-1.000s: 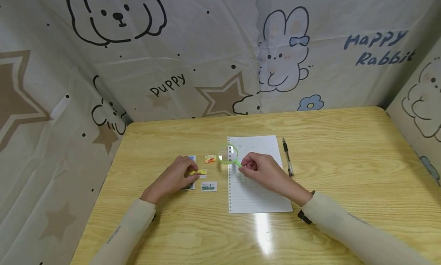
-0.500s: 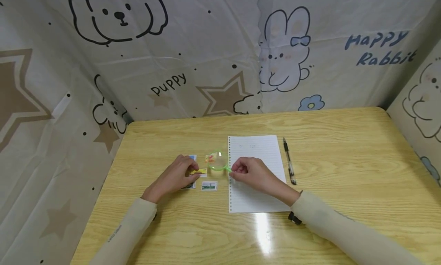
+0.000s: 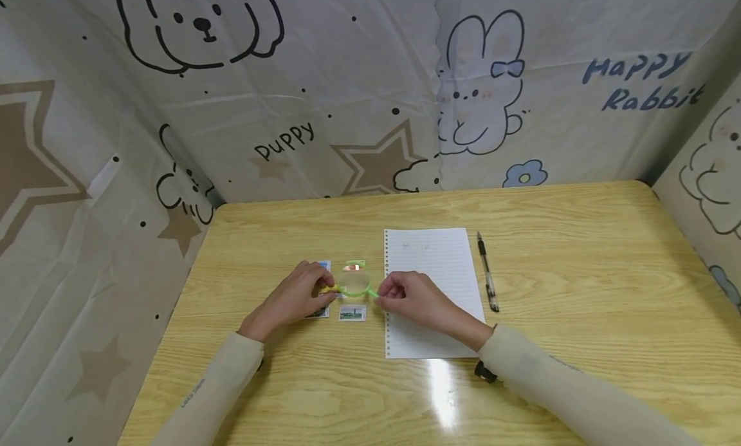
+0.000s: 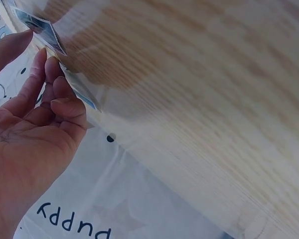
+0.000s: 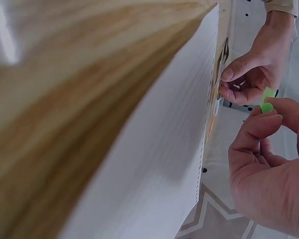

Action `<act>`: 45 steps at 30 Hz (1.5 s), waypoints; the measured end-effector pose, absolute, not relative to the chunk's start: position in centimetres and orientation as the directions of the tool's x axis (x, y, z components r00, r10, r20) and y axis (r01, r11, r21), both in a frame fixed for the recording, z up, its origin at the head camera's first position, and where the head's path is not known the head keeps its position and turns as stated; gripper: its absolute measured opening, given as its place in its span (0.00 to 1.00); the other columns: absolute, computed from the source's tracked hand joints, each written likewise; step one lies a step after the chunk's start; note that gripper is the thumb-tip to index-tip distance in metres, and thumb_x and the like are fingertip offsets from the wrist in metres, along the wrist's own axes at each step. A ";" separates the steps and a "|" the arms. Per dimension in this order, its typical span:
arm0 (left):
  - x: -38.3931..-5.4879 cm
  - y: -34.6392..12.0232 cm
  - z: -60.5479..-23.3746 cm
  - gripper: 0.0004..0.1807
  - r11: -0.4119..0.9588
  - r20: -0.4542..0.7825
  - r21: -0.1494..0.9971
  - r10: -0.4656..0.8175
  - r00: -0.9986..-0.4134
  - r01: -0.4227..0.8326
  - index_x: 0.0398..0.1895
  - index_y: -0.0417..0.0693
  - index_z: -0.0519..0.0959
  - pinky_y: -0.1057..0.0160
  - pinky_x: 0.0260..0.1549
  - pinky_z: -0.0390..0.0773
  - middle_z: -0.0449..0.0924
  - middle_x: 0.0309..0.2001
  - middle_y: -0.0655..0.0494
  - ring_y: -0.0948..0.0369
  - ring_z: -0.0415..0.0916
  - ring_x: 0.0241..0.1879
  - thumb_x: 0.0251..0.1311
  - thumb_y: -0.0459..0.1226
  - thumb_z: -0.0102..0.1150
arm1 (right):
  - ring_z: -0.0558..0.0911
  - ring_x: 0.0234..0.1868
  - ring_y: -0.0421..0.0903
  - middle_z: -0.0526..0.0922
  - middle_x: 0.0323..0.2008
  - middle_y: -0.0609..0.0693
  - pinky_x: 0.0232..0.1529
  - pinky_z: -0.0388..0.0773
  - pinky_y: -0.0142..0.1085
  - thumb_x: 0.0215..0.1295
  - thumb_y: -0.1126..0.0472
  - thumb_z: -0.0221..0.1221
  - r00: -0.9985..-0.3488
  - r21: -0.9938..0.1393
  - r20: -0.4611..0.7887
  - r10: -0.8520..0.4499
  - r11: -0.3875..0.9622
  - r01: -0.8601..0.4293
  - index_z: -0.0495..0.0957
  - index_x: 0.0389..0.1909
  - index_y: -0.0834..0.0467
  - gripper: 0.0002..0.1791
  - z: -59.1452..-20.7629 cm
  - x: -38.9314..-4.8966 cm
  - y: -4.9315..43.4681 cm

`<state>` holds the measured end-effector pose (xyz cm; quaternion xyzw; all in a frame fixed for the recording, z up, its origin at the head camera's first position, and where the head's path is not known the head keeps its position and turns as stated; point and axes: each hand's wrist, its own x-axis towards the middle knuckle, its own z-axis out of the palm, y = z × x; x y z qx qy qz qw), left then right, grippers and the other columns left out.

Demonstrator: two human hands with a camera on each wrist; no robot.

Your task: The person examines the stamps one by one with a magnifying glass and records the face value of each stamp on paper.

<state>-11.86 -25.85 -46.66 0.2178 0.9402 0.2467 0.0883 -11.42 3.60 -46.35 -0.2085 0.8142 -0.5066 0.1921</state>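
Note:
My right hand [image 3: 408, 295] pinches the short handle of a green-rimmed magnifying glass [image 3: 354, 284] between thumb and forefinger. Its round lens hangs over the small stamps left of the paper, its rim overlapping a yellow stamp [image 3: 328, 289] in the head view. My left hand [image 3: 298, 291] has thumb and fingertips curled at that yellow stamp's edges. Blue and dark stamps are partly hidden under the left hand; one dark stamp [image 4: 40, 29] shows in the left wrist view. An orange-red stamp [image 3: 356, 264] lies behind the lens, and a green landscape stamp [image 3: 352, 313] in front of it.
A lined sheet of paper [image 3: 434, 336] with faint writing near its top lies under the right forearm. To its right is a black pen [image 3: 487, 272]. A printed cloth [image 3: 370, 79] hangs behind and beside the wooden table [image 3: 567, 253].
My right hand has moved left with the magnifying glass, bringing the lens from the paper's left edge to over the stamps. The left hand has stayed in place at the yellow stamp.

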 end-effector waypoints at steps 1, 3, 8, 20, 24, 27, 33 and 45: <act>-11.9 -25.8 -46.6 0.09 0.784 -0.060 0.502 0.453 -0.889 0.365 0.43 0.45 0.83 0.55 0.44 0.72 0.78 0.37 0.57 0.58 0.67 0.42 0.70 0.37 0.75 | 0.78 0.32 0.41 0.83 0.31 0.44 0.33 0.74 0.31 0.73 0.61 0.70 -0.837 -0.905 -0.101 -0.537 0.399 -0.147 0.86 0.39 0.58 0.04 -46.4 -11.4 3.5; -11.9 -25.8 -46.6 0.09 0.787 -0.068 0.500 0.453 -0.889 0.363 0.43 0.44 0.83 0.55 0.44 0.73 0.78 0.37 0.57 0.57 0.67 0.42 0.70 0.36 0.75 | 0.78 0.32 0.40 0.83 0.30 0.43 0.33 0.74 0.31 0.73 0.62 0.70 -0.832 -0.903 -0.098 -0.546 0.401 -0.156 0.85 0.39 0.57 0.04 -46.5 -11.4 3.3; -12.0 -25.7 -46.5 0.08 0.792 -0.076 0.491 0.454 -0.888 0.363 0.42 0.42 0.83 0.56 0.43 0.73 0.78 0.38 0.57 0.57 0.68 0.41 0.69 0.33 0.74 | 0.78 0.31 0.39 0.82 0.30 0.42 0.34 0.74 0.32 0.72 0.62 0.70 -0.820 -0.896 -0.099 -0.563 0.409 -0.172 0.85 0.38 0.56 0.04 -46.5 -11.2 3.1; -12.0 -25.7 -46.4 0.09 0.786 -0.054 0.483 0.467 -0.883 0.386 0.37 0.44 0.79 0.56 0.39 0.69 0.73 0.33 0.57 0.57 0.66 0.38 0.66 0.30 0.73 | 0.78 0.32 0.39 0.82 0.31 0.43 0.34 0.74 0.32 0.72 0.61 0.71 -0.809 -0.883 -0.094 -0.580 0.423 -0.201 0.85 0.39 0.57 0.05 -46.1 -11.1 2.7; -12.0 -25.7 -46.6 0.11 0.787 -0.061 0.474 0.476 -0.878 0.394 0.35 0.46 0.77 0.56 0.37 0.68 0.70 0.32 0.58 0.57 0.65 0.37 0.66 0.30 0.74 | 0.78 0.31 0.39 0.82 0.31 0.42 0.34 0.74 0.32 0.73 0.61 0.71 -0.807 -0.882 -0.102 -0.582 0.428 -0.196 0.85 0.39 0.57 0.04 -46.3 -11.0 2.6; -12.0 -25.6 -46.6 0.10 0.790 -0.065 0.470 0.476 -0.877 0.394 0.36 0.45 0.78 0.56 0.38 0.69 0.71 0.33 0.59 0.57 0.66 0.38 0.66 0.31 0.73 | 0.78 0.31 0.39 0.82 0.30 0.43 0.33 0.73 0.32 0.73 0.62 0.71 -0.808 -0.886 -0.102 -0.580 0.422 -0.192 0.85 0.39 0.57 0.04 -46.3 -10.9 2.7; -12.0 -25.6 -46.5 0.07 0.790 -0.064 0.474 0.471 -0.880 0.388 0.43 0.41 0.83 0.56 0.41 0.73 0.76 0.36 0.58 0.57 0.68 0.40 0.68 0.32 0.73 | 0.78 0.32 0.40 0.83 0.31 0.43 0.34 0.74 0.32 0.73 0.61 0.71 -0.822 -0.892 -0.100 -0.561 0.417 -0.176 0.85 0.39 0.56 0.04 -46.3 -10.7 2.9; -11.6 -25.8 -46.6 0.09 0.777 -0.050 0.492 0.476 -0.878 0.393 0.44 0.43 0.82 0.55 0.44 0.75 0.77 0.38 0.57 0.56 0.70 0.43 0.71 0.36 0.74 | 0.78 0.30 0.42 0.83 0.30 0.45 0.32 0.74 0.33 0.73 0.61 0.70 -0.895 -0.908 -0.085 -0.438 0.403 -0.111 0.85 0.41 0.59 0.05 -45.9 -10.6 4.2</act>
